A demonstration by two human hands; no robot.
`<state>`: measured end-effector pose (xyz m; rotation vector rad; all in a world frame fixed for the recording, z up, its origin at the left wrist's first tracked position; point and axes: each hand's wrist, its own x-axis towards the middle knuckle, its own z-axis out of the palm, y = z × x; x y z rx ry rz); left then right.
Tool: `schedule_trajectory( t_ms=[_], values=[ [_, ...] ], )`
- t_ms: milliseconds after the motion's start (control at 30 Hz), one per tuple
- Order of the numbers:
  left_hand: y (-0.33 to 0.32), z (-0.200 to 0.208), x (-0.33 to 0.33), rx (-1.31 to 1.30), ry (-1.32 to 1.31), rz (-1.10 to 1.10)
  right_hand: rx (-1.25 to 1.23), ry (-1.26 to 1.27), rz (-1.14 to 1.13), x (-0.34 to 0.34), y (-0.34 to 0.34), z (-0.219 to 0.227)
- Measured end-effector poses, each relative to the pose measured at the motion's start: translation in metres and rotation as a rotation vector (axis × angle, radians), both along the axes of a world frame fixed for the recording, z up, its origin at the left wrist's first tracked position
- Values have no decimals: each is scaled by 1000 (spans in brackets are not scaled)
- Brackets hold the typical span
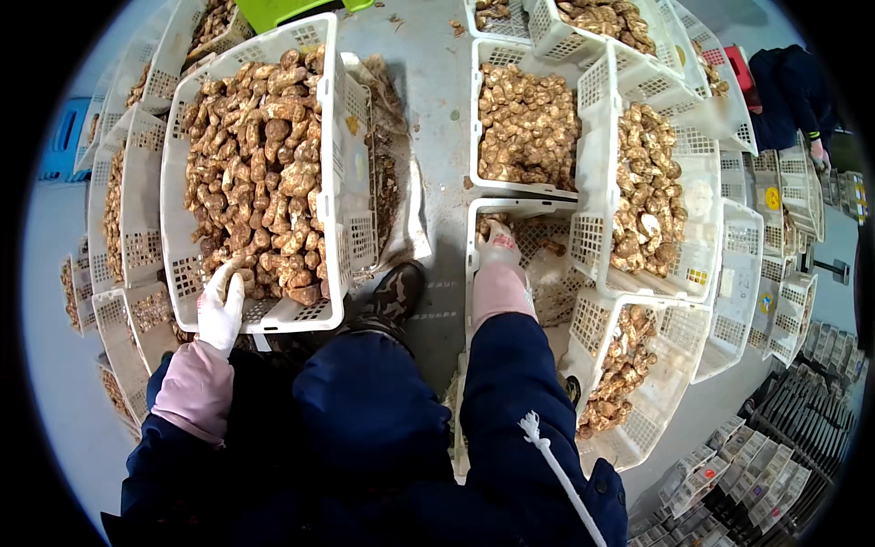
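Brown mushrooms (pixel 260 182) heap the left crate (pixel 334 173), where the left hand (pixel 222 305) curls at the pile's near-left corner; whether it grips one I cannot tell. The right hand (pixel 499 246) reaches into a sparser crate (pixel 521 204), fingertips by a mushroom (pixel 493 219), its hold unclear too. A careless tug could start the loose heap rolling; a hard pinch might snap stems.
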<state>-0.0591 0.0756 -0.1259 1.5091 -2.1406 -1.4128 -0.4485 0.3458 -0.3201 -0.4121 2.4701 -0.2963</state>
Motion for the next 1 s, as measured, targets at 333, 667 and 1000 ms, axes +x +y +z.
schedule_trajectory(
  t_ms=[333,667,1000],
  values=[
    [-6,3,-1,18,101,23,-1399,-739,-980,80,100,76],
    [3,26,35,-6,413,65,-1220,-104,-611,110,209,224],
    [22,47,90,81,640,57,-1458,-250,-727,156,264,279]
  ],
)
